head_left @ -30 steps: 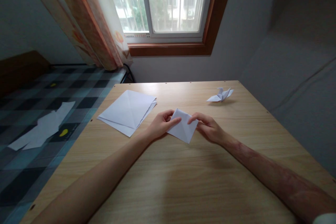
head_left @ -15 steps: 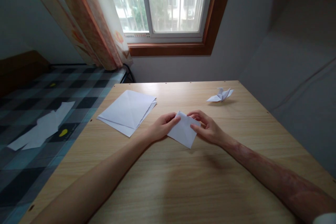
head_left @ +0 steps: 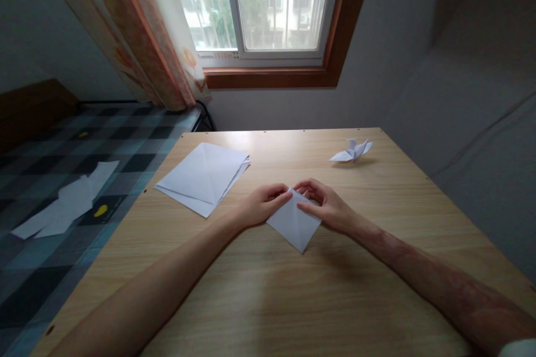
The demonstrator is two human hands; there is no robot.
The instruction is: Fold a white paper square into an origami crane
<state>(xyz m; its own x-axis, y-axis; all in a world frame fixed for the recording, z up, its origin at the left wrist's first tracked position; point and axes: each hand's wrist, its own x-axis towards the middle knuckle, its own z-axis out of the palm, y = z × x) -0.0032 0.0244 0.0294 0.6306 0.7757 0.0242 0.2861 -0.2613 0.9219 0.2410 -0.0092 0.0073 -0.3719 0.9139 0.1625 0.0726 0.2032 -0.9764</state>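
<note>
A small folded white paper square (head_left: 293,223) lies as a diamond on the wooden table (head_left: 268,301), one corner pointing toward me. My left hand (head_left: 262,204) pinches its upper left edge with curled fingers. My right hand (head_left: 324,203) is curled over its upper right edge, the fingertips pressing the paper near the top corner. Both hands meet at the paper's far tip.
A stack of creased white sheets (head_left: 205,177) lies to the left on the table. A finished white paper bird (head_left: 352,152) sits at the far right. A bed with a checked cover (head_left: 62,178) and loose paper scraps (head_left: 67,201) stands at left, with a window (head_left: 259,5) and a curtain (head_left: 142,28) beyond.
The folded paper has turned and slid slightly toward me, now lying as a diamond. Both hands have closed in together at its far tip.
</note>
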